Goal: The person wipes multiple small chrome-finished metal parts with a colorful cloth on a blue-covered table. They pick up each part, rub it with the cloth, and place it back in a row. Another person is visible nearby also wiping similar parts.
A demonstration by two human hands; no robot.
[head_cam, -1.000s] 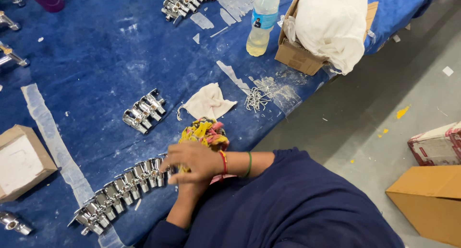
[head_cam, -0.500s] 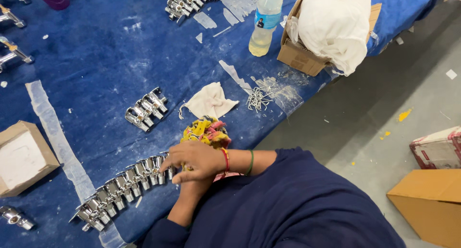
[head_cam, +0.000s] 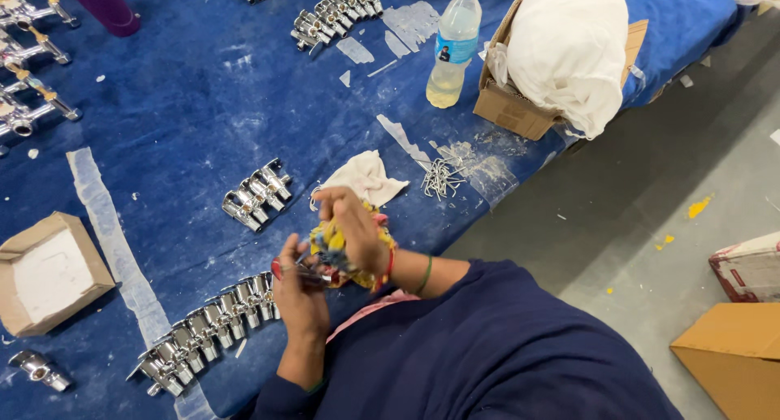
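Risk lies, we judge, in our left hand (head_cam: 299,288) pinching a small metal part (head_cam: 313,275) while our right hand (head_cam: 351,225), closed on the rag (head_cam: 335,243), rubs it above the counter (head_cam: 187,119) edge: a slip drops it onto the near row of valves (head_cam: 207,331).

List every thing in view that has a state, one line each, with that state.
Left hand: closed on a small chrome fitting.
Right hand: gripping a multicoloured cloth, pressed to the fitting.
Water bottle: upright, capped, partly full.
Small box: open, white inside.
Large cardboard box: open, white cloth bag bulging out.
White rag: crumpled, lying on the blue table.
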